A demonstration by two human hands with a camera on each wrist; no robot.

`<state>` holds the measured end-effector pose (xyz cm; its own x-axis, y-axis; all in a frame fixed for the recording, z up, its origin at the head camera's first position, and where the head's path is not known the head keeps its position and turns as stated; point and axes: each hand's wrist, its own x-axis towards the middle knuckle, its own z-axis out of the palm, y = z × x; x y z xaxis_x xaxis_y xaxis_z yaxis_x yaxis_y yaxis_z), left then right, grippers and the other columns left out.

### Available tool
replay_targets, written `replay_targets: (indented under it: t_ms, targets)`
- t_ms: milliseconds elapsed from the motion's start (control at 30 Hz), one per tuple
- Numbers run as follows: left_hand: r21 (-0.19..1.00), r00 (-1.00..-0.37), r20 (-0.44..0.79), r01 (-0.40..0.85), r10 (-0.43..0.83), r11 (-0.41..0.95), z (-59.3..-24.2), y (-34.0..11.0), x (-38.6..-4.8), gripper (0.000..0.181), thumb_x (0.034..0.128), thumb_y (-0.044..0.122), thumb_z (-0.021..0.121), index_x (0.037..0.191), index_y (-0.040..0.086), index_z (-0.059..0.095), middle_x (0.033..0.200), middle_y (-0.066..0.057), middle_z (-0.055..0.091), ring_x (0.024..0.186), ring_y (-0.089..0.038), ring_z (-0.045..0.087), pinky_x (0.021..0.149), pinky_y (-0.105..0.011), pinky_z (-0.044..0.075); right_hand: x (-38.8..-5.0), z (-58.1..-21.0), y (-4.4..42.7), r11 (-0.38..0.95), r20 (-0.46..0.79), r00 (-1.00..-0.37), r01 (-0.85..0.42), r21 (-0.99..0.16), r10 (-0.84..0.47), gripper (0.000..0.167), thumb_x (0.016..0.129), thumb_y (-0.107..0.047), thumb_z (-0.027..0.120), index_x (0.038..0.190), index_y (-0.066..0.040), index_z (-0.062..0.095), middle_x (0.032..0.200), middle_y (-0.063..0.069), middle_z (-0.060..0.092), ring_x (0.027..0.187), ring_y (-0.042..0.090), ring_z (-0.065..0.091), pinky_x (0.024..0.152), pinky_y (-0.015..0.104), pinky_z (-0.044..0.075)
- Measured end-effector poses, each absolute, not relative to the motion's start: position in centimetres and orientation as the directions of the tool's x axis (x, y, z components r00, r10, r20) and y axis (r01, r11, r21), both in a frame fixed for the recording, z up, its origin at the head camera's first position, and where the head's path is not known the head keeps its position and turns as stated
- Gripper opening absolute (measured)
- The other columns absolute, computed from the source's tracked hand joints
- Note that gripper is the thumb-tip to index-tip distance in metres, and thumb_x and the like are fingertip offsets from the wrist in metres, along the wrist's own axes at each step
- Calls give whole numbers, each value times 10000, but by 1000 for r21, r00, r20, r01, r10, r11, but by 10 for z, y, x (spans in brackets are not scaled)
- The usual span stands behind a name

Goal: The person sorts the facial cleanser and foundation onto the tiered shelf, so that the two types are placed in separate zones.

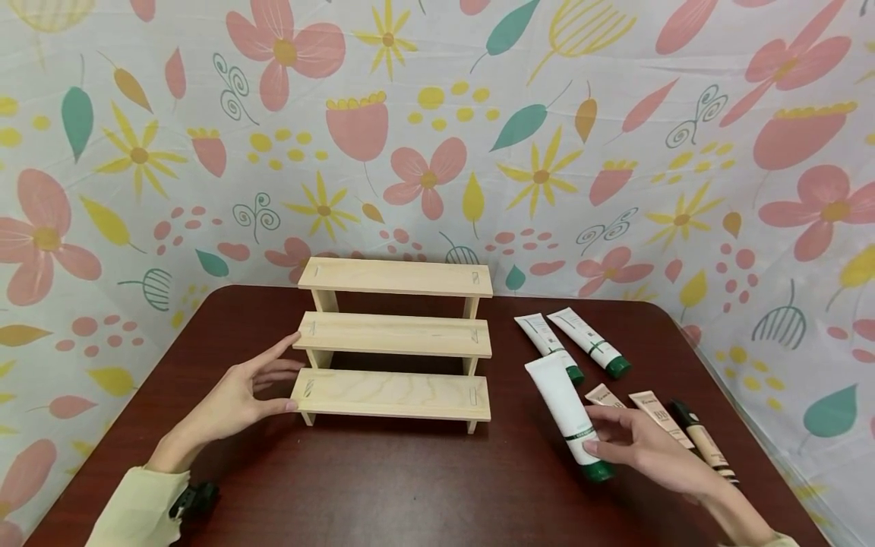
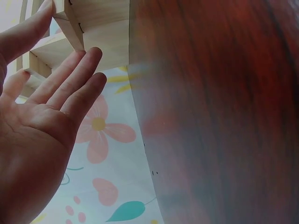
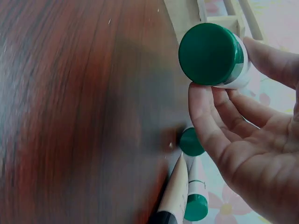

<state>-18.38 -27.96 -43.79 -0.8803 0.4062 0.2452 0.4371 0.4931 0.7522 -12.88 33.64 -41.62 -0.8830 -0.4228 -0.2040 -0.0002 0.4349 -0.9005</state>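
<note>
My right hand (image 1: 645, 448) pinches a white squeeze tube (image 1: 560, 403) near its green cap (image 3: 208, 53), holding it tilted above the table. The tube's flat end points away, up and left. At the left end of a three-step wooden display rack (image 1: 393, 395), my left hand (image 1: 232, 399) has its thumb at the bottom step and its forefinger at the middle step (image 1: 403, 336). In the left wrist view, this hand's fingers (image 2: 86, 88) are mostly straight beside the rack's side. Nothing stands on the steps.
Two more white tubes, a nearer-left one (image 1: 543, 338) and another (image 1: 588, 342), lie right of the rack. Two beige BB tubes (image 1: 659, 418) and a black-capped beige tube (image 1: 707, 444) lie by my right hand. A flowered cloth (image 1: 424, 114) hangs behind the dark table (image 1: 383, 486).
</note>
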Motion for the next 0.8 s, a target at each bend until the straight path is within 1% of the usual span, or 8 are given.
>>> replay_targets:
  t_ms: [133, 367, 567, 800]
  targets:
    - [756, -882, 240, 432, 405, 493, -438, -280, -184, 1031, 850, 157, 915, 1681, 255, 313, 1359, -143, 672, 1202, -250, 684, 997, -464, 545, -127, -413, 329, 434, -187, -912, 11, -901, -366, 670, 1037, -175, 691, 1529, 158, 380, 1274, 187, 653, 1061, 206, 671, 823, 317, 576]
    - [755, -882, 241, 432, 404, 494, -439, -280, -184, 1034, 843, 133, 919, 1679, 250, 320, 1342, -103, 687, 1186, -264, 696, 1002, -424, 546, -125, -405, 313, 421, -112, -958, -10, -907, -264, 559, 986, -169, 766, 1437, 76, 547, 1183, 169, 690, 1008, 234, 681, 805, 327, 586]
    - [758, -883, 240, 431, 404, 490, -439, -280, -184, 1037, 838, 125, 920, 1678, 242, 323, 1349, -123, 682, 1186, -272, 695, 996, -425, 550, -128, -398, 302, 364, -83, -975, 3, -931, -204, 569, 957, -137, 795, 1435, 61, 560, 1170, 184, 706, 996, 248, 714, 822, 336, 596]
    - [760, -877, 245, 438, 413, 480, -439, -280, -186, 1034, 842, 141, 918, 1680, 231, 319, 1354, -141, 677, 1194, -279, 690, 999, -456, 549, -134, -387, 283, 348, -7, -980, -64, -936, -197, 522, 916, -119, 836, 1355, 61, 617, 1150, 183, 702, 969, 280, 736, 801, 363, 615]
